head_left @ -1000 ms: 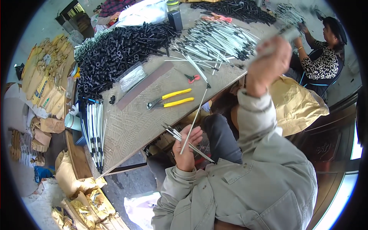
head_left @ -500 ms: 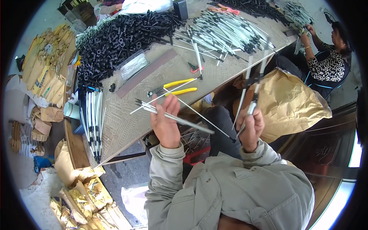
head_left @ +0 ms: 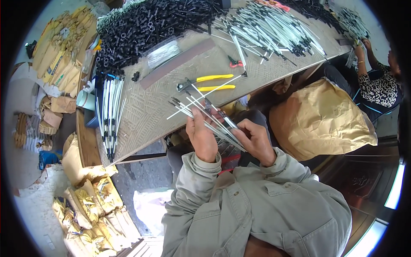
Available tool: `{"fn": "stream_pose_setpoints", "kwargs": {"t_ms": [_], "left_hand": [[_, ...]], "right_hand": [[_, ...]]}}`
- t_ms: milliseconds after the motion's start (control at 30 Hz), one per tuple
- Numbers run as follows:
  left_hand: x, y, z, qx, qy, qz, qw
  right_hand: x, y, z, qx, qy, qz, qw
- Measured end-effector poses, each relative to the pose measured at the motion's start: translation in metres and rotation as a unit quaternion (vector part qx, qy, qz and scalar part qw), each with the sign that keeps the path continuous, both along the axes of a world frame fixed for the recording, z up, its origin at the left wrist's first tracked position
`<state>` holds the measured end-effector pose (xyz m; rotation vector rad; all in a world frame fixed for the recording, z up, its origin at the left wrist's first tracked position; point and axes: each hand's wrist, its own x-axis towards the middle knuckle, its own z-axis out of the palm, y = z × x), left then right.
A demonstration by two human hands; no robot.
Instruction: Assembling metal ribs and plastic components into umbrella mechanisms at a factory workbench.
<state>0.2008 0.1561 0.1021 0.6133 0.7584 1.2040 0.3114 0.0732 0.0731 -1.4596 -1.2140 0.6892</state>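
Observation:
In front of my body, past the table's near edge, my two hands are close together. My left hand is closed around several thin white rods with black tips, which slant down toward the right. Beside it my right hand grips a white rod with black fittings, its upper end meeting the left hand's bundle. The left fingertips are partly hidden behind the rods. Just beyond the hands lie end-cutting pliers with yellow handles. A single white rod crosses in front of the pliers.
Black plastic fittings are heaped at the back left of the table, white rods at the back right. Bundled rods lie at the left edge. Brown paper bulges at right; a co-worker sits beyond it.
My right hand has come left and down with its rods, joining them to the left hand's bundle. My left hand has closed from flat, spread fingers. The whole view has shifted slightly.

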Motion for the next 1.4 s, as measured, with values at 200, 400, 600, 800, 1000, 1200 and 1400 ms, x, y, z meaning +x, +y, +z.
{"fn": "stream_pose_setpoints", "kwargs": {"t_ms": [200, 400, 600, 800, 1000, 1200, 1400], "left_hand": [[-0.017, 0.007, -0.015, 0.107, 0.103, 0.040, 0.988], [-0.014, 0.005, 0.000, 0.081, 0.029, 0.057, 0.995], [-0.022, -0.001, 0.003, 0.087, 0.004, 0.013, 0.996], [-0.036, 0.002, -0.008, 0.046, 0.084, -0.002, 0.995], [-0.029, 0.006, -0.003, 0.073, 0.137, -0.018, 0.988], [-0.059, -0.004, 0.002, 0.117, -0.016, -0.048, 0.992], [-0.082, -0.019, 0.012, 0.048, 0.044, 0.054, 0.996]], "right_hand": [[0.032, 0.030, 0.005, 0.147, -0.163, 0.074, 0.973], [0.112, 0.150, 0.031, -0.060, -0.361, -0.190, 0.911], [0.124, 0.186, 0.006, -0.106, -0.378, -0.200, 0.898], [0.080, 0.114, 0.013, 0.003, -0.083, -0.171, 0.982], [0.080, 0.117, -0.004, 0.094, -0.109, -0.118, 0.983], [0.047, 0.159, 0.063, 0.109, -0.106, 0.061, 0.986], [-0.004, 0.102, 0.073, 0.238, -0.206, -0.063, 0.947]]}}
